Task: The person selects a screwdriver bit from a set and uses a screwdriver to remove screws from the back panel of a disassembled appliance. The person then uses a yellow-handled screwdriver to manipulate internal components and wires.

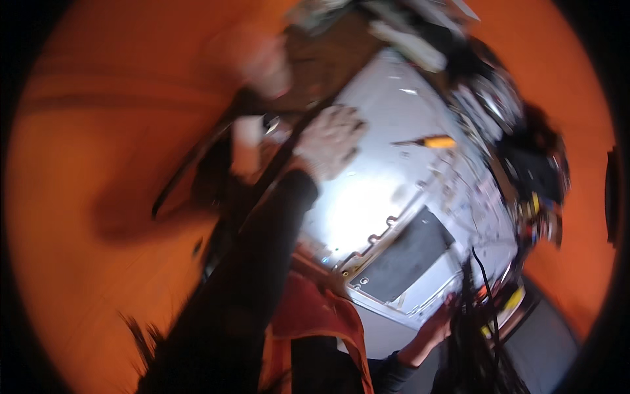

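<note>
My left hand [331, 141] lies at the left edge of a pale, brightly lit work table [374, 105]. Its fingers look spread and hold nothing. A screwdriver [430, 142] with a yellow-orange handle rests on the table to the right of that hand. Nearer to me sits a flat metal-edged device part [387, 230] with a dark grey panel [407, 256] and small screw points. My right hand [434, 328] is by the front right of this part, its fingers partly hidden behind dark hanging strands and blurred.
Cluttered objects line the far right edge, among them a black item [531, 164]. A yellow thing [515, 299] stands at the near right corner. A white cylindrical shape [247, 141] is left of the table. Farther back is a blurred pale shape [262, 62]. The floor [118, 151] is orange.
</note>
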